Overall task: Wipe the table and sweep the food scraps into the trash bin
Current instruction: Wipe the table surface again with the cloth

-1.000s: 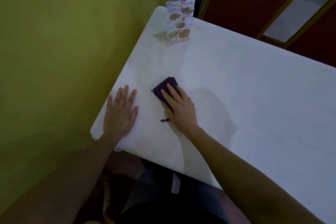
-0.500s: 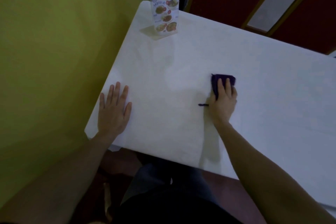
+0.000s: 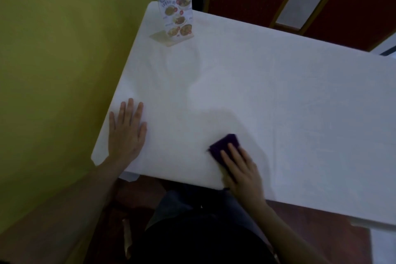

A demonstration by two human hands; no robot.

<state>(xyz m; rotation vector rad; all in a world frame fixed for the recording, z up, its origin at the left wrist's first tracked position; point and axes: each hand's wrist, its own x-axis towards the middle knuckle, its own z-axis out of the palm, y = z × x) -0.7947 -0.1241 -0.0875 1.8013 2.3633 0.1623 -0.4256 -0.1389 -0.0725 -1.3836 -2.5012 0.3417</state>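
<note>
We are pressing our right hand (image 3: 242, 172) flat on a dark purple folded cloth (image 3: 225, 146) at the near edge of the white rectangular bench (image 3: 278, 96), fingers laid straight over it. Our left hand (image 3: 126, 135) is resting palm-down, fingers spread, near the bench's left corner. Farther off, an upright clear-plastic menu stand (image 3: 176, 17) is standing beside the yellow-green wall (image 3: 64, 49).

Smooth white surface (image 3: 278, 92), faint sheen where it looks damp. Dark purple cloth (image 3: 225, 144), soft and matt. Menu stand (image 3: 176, 17), clear glossy plastic over printed paper.
</note>
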